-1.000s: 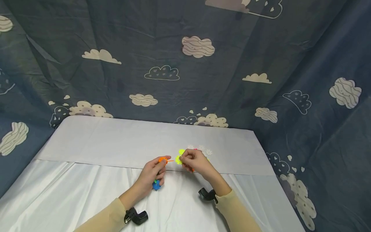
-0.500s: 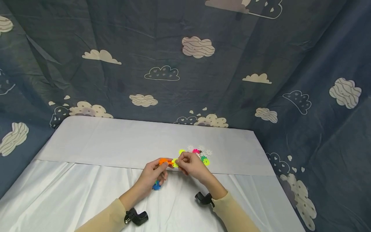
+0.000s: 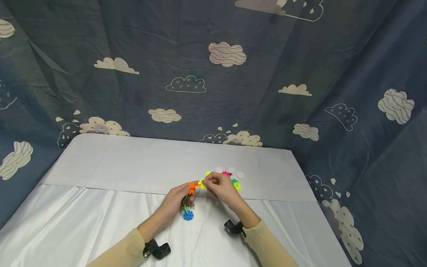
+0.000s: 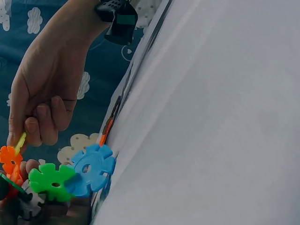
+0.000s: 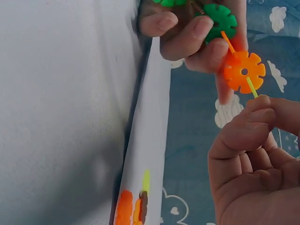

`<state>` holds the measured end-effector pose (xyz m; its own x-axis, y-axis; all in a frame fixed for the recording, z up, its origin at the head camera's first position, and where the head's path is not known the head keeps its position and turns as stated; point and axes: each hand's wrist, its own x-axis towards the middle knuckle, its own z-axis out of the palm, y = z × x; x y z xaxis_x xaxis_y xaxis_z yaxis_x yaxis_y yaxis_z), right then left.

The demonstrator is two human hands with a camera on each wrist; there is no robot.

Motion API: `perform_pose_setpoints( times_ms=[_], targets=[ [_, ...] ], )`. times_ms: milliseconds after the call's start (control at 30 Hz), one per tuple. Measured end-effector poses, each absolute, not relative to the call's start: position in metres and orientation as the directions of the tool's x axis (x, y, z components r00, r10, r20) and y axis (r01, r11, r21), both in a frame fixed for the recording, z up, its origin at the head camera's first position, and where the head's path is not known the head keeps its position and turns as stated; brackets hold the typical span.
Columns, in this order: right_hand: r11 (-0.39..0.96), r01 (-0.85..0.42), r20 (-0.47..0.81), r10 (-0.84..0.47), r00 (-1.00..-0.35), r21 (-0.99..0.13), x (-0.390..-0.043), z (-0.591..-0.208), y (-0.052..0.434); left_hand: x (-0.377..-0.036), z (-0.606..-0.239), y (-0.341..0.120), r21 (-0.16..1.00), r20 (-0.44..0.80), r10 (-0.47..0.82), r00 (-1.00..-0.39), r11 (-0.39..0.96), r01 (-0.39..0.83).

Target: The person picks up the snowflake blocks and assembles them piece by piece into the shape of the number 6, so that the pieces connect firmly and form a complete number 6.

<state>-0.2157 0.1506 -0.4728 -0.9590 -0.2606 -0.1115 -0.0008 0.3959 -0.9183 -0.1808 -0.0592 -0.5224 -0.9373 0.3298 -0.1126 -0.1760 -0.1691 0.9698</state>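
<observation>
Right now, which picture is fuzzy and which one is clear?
Head view: evenly lit and clear, but the toy discs are tiny, and the table edges bend a little. Left wrist view: the blue disc and green disc are sharp, the bottom left corner is dark and blurry. Right wrist view: the orange disc is sharp, the right hand up close is a bit soft.

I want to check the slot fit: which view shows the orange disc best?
The right wrist view: the orange disc shows face-on and large, its slots clear. The head view shows it tiny between both hands. The left wrist view catches it only at the frame edge.
</observation>
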Motion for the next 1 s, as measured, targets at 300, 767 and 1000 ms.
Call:
perform_pose_setpoints(
  times_ms=[300, 767, 1000],
  targets=[
    [0.565, -0.143, -0.153, -0.443, -0.883, -0.812, -0.216, -0.481, 0.153, -0.185, -0.527, -0.057, 0.917, -0.113, 0.17, -0.979, -0.361, -0.168],
    [0.621, -0.22, -0.196, -0.53, -0.825, -0.752, -0.217, -0.486, 0.16, -0.185, -0.525, -0.057, 0.951, -0.082, 0.183, -0.98, -0.281, -0.133],
    [0.647, -0.265, -0.178, -0.535, -0.826, -0.715, -0.22, -0.492, 0.159, -0.186, -0.528, -0.058, 0.996, -0.007, 0.153, -0.988, -0.082, -0.019]
  ],
)
